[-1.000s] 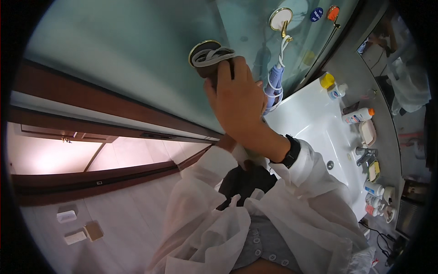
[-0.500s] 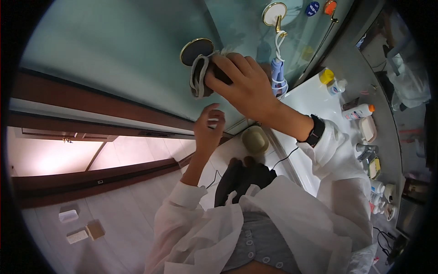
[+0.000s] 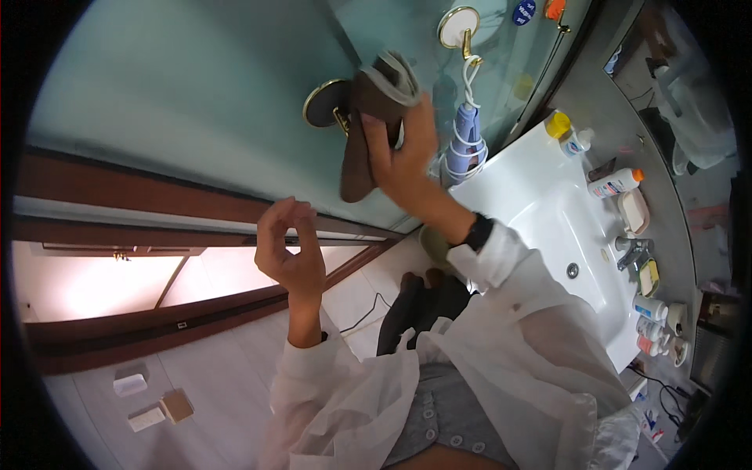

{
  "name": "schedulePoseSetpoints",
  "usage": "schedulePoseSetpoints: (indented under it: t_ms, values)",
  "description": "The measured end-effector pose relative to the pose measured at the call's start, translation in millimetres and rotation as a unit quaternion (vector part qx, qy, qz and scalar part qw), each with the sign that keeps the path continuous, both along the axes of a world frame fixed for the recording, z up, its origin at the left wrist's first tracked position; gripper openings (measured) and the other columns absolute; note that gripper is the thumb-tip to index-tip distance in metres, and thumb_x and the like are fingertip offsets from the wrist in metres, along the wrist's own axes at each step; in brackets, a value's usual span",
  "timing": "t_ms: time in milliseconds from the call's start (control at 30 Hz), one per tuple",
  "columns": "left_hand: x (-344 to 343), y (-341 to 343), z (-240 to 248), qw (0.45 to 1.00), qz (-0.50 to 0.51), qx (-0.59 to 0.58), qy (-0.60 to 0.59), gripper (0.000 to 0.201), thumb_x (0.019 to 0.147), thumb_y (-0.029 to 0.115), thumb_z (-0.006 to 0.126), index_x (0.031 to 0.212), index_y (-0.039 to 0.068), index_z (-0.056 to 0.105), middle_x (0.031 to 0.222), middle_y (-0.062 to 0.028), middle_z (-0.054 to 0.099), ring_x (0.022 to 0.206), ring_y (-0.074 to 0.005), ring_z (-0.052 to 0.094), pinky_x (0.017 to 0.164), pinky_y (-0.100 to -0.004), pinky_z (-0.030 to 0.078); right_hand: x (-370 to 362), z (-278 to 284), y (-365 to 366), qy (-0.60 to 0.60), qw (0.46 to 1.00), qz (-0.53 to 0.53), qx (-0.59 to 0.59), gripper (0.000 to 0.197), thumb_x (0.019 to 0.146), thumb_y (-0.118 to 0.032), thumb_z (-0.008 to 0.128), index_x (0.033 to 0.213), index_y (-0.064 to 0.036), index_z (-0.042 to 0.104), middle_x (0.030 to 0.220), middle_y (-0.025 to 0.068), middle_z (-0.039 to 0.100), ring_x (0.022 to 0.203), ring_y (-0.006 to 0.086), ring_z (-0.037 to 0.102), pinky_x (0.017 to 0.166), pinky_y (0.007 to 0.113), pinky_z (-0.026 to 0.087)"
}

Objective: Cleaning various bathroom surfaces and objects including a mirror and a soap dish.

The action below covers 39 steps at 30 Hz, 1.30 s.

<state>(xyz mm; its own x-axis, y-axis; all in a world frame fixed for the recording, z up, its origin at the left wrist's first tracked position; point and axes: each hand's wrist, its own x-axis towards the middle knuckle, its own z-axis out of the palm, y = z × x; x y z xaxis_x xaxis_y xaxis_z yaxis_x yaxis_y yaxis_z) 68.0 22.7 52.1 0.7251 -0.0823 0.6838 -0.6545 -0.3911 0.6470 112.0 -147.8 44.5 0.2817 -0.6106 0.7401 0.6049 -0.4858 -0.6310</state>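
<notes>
My right hand is closed on a brown folded cloth with pale grey edging. Part of the cloth hangs down on the left of the fingers, and its grey-edged end stands up above them. Just left of the cloth, a round dark hook with a gold rim is fixed to the greenish glass panel; its gold prong shows beside the cloth. Lower left, my left hand is raised before the door frame, empty, its fingers loosely curved and the thumb close to the fingertips.
A white round hook holds a blue appliance by its white cord. On the right is a white washbasin with a tap and several bottles. An olive basin stands on the floor; small boxes lie lower left.
My right hand has turned and drawn the cloth down and back from beside the dark hook, so more of the cloth shows. My left hand has moved left and slightly down.
</notes>
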Motion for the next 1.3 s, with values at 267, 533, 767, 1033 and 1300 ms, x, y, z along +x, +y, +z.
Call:
schedulePoseSetpoints:
  t_ms: [267,533,767,1033,1300]
  values:
    - [3,12,-17,0.998,0.004,-0.005,0.069,0.016,0.083,-0.008,0.056,0.098,-0.004,0.058,0.083,-0.0098,0.064,0.072,-0.0144,0.065,0.066,-0.0241,0.052,-3,-35,62,0.06,0.989,-0.072,0.112,0.021,0.079,-0.006,0.067,0.097,0.0014,0.061,0.099,0.0167,0.052,0.085,0.0278,0.054,0.073,0.031,0.044]
    - [23,9,-13,0.997,-0.037,-0.018,0.069,0.016,0.083,-0.005,0.056,0.099,-0.001,0.058,0.088,-0.0089,0.062,0.079,-0.0132,0.06,0.065,-0.0237,0.052,-22,-46,95,0.121,0.992,0.021,0.027,0.02,0.071,-0.004,0.071,0.088,0.0012,0.062,0.099,0.0187,0.053,0.085,0.0315,0.055,0.07,0.035,0.048]
    - [34,12,-4,0.978,-0.114,-0.143,0.103,0.015,0.077,-0.01,0.058,0.089,-0.002,0.057,0.078,-0.0076,0.061,0.068,-0.0127,0.058,0.062,-0.0234,0.048,-4,-99,65,0.158,0.987,-0.034,-0.006,0.023,0.071,-0.008,0.068,0.089,0.0015,0.058,0.103,0.0196,0.049,0.085,0.0317,0.051,0.069,0.038,0.045]
    - [29,24,-11,0.968,-0.237,-0.079,-0.022,0.008,0.083,-0.001,0.061,0.09,0.0,0.057,0.077,-0.0123,0.059,0.058,-0.0146,0.055,0.049,-0.0239,0.048,1,-109,42,0.225,0.941,-0.237,0.086,0.028,0.074,-0.005,0.064,0.101,-0.0002,0.057,0.1,0.017,0.047,0.085,0.0299,0.049,0.075,0.037,0.041]
    - [19,-29,-20,0.946,-0.304,-0.054,0.099,0.01,0.082,-0.005,0.056,0.091,-0.002,0.055,0.075,-0.0106,0.059,0.06,-0.0137,0.056,0.054,-0.0229,0.047,-49,-147,75,0.183,0.978,0.069,0.075,0.032,0.073,0.005,0.059,0.105,-0.0009,0.058,0.108,0.0145,0.046,0.095,0.0294,0.05,0.082,0.035,0.043]
